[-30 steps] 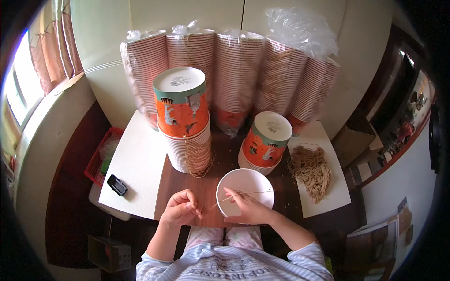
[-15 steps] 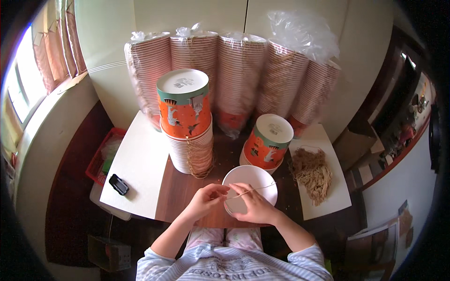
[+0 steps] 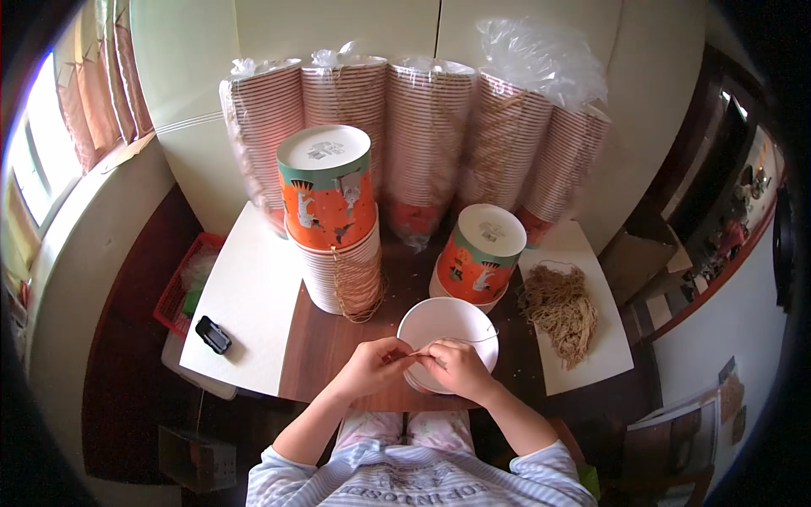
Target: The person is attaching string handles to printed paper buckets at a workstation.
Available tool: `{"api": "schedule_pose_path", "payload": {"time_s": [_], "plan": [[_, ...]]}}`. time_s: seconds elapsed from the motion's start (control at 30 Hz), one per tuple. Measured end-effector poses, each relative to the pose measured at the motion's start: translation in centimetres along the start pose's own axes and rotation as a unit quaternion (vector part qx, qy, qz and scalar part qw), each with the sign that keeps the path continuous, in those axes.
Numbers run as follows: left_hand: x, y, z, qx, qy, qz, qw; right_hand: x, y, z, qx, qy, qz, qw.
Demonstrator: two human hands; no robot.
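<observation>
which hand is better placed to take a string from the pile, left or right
Right, most likely: the right hand is nearer the pile of string, while the left hand would have to cross over.

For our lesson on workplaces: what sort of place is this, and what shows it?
Probably a room in a home used for handwork: curtains hang at the side, and stacked paper tubs and a heap of string sit on the table.
</observation>
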State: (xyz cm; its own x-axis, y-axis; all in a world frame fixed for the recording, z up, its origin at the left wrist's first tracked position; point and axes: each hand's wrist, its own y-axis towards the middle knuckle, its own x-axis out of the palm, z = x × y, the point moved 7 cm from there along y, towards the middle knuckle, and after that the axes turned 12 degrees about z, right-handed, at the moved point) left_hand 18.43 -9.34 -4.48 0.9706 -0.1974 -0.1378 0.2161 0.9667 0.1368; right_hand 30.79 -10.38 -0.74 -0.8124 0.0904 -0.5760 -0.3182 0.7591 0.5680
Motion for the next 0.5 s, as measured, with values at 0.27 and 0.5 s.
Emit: {"api": "schedule_pose_path", "payload": {"time_s": [0.27,0.5], "plan": [[-1.0,-0.2,-1.0,-0.077,-0.113,0.022,0.990,-1.5,-0.3,-0.5,0.050,-0.053,0.066,0.995],[-1.4,0.1,-1.3,-0.085,-0.184,0.029,0.979,0.8,-2.2,-5.2,-0.112,-0.154,0.015,0.982]]}}
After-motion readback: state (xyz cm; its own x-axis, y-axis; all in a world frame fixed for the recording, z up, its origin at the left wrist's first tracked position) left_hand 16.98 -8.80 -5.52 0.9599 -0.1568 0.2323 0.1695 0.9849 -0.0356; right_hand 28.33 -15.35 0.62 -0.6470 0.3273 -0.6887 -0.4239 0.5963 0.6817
